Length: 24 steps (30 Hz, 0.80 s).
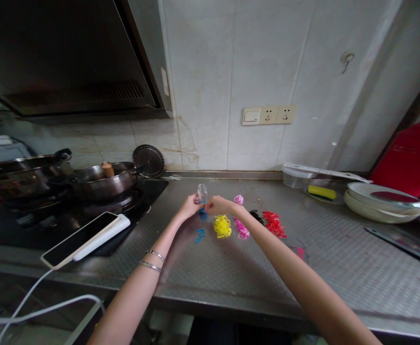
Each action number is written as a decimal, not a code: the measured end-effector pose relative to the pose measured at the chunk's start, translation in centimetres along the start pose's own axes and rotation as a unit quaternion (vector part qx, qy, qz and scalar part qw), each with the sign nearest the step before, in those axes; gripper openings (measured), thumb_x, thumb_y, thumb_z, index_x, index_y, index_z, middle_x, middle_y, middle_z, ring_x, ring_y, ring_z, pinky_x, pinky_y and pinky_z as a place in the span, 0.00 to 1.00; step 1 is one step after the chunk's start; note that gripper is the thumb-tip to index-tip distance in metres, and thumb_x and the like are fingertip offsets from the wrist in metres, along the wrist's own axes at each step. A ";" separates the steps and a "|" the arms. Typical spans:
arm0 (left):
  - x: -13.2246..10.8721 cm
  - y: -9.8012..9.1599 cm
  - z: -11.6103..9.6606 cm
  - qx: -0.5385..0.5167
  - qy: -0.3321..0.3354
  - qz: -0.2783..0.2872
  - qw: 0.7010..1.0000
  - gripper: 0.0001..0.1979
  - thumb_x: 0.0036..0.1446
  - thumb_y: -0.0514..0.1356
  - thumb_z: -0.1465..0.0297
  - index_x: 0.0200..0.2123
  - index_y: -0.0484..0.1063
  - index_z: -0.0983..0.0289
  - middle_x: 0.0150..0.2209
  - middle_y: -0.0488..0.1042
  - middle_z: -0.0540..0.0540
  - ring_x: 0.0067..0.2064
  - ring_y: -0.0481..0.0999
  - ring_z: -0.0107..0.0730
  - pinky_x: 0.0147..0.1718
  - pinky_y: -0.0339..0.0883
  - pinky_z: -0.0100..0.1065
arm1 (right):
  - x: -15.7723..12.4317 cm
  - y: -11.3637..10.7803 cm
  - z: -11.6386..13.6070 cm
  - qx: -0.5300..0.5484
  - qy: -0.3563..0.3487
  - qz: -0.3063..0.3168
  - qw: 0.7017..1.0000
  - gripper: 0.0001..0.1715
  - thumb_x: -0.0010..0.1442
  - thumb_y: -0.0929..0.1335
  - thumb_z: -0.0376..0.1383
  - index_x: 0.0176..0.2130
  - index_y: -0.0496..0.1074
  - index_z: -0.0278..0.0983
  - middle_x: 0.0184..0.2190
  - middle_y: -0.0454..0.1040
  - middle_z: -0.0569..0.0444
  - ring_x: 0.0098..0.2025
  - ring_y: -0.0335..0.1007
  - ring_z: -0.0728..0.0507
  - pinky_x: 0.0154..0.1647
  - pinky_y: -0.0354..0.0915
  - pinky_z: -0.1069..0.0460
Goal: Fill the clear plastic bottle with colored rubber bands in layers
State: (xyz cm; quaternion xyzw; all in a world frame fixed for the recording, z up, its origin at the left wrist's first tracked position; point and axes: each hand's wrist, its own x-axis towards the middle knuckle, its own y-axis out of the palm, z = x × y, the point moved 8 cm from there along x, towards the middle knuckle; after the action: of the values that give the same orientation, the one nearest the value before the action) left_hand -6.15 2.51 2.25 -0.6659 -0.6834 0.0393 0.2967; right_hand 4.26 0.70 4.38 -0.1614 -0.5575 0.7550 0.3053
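While the left hand (pixel 190 207) curls its fingers part-way round a clear jar (pixel 202 190), the right hand (pixel 220 206) bends in close beside it, above the steel counter (pixel 210 270). The fingers of the right hand are drawn together; whether they pinch anything or touch the jar cannot be told at this scale. Blue shows at the lower part of the jar, between the hands; whether it lies inside or outside is unclear. The step in hand appears to be the handling of blue pieces at the jar, and any further move seems to call for a steady left grip and a fine right-hand pinch, the pieces being small.

Count: hands, two; jar, one; loose blue cluster (pixel 200 235), one, nearer the counter's front edge than the jar; yellow pile (pixel 222 226), one; pink pile (pixel 242 230), one, partly behind the right forearm; black pile (pixel 256 216), one; red pile (pixel 274 224), one; pale pink bunch (pixel 239 199), one, farther back. Single pieces within the piles overlap too closely to number. Bracelets (pixel 151 265) on the left forearm: two.
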 end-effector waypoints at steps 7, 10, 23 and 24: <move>0.0 -0.1 0.2 -0.007 -0.006 -0.008 1.000 0.20 0.39 0.65 0.71 0.39 0.70 0.70 0.32 0.74 0.58 0.33 0.73 0.32 0.36 0.65 0.33 | -1.1 2.0 2.0 -0.150 0.023 0.035 0.988 0.20 0.50 0.63 0.33 0.44 0.71 0.44 0.40 0.74 0.52 0.39 0.71 0.43 0.34 0.63 0.54; -0.1 0.0 -0.2 0.000 0.002 -0.004 1.000 0.20 0.40 0.65 0.71 0.40 0.69 0.70 0.32 0.74 0.58 0.34 0.73 0.33 0.36 0.65 0.33 | -1.3 2.0 2.5 -0.186 0.012 0.031 0.982 0.17 0.53 0.61 0.33 0.42 0.71 0.42 0.40 0.74 0.50 0.40 0.71 0.43 0.35 0.63 0.53; -0.2 0.2 -0.2 -0.020 0.004 0.007 1.000 0.21 0.39 0.65 0.71 0.40 0.69 0.71 0.32 0.75 0.58 0.34 0.73 0.33 0.37 0.65 0.33 | -1.8 2.0 3.8 -0.087 -0.041 -0.004 0.995 0.11 0.51 0.63 0.34 0.35 0.73 0.38 0.33 0.75 0.52 0.32 0.69 0.47 0.29 0.59 0.56; -0.2 0.2 -0.2 -0.016 0.007 0.008 1.000 0.21 0.40 0.65 0.71 0.40 0.69 0.70 0.32 0.75 0.58 0.34 0.73 0.32 0.37 0.65 0.33 | -1.9 2.3 3.8 -0.058 -0.045 0.016 0.997 0.10 0.50 0.64 0.33 0.33 0.73 0.37 0.31 0.75 0.53 0.30 0.68 0.48 0.28 0.58 0.57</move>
State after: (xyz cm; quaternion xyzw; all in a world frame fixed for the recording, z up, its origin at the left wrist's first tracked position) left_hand -5.90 2.28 2.28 -0.6761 -0.6768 0.0264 0.2902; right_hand 2.84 -3.80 3.27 -0.1539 -0.6108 0.7327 0.2576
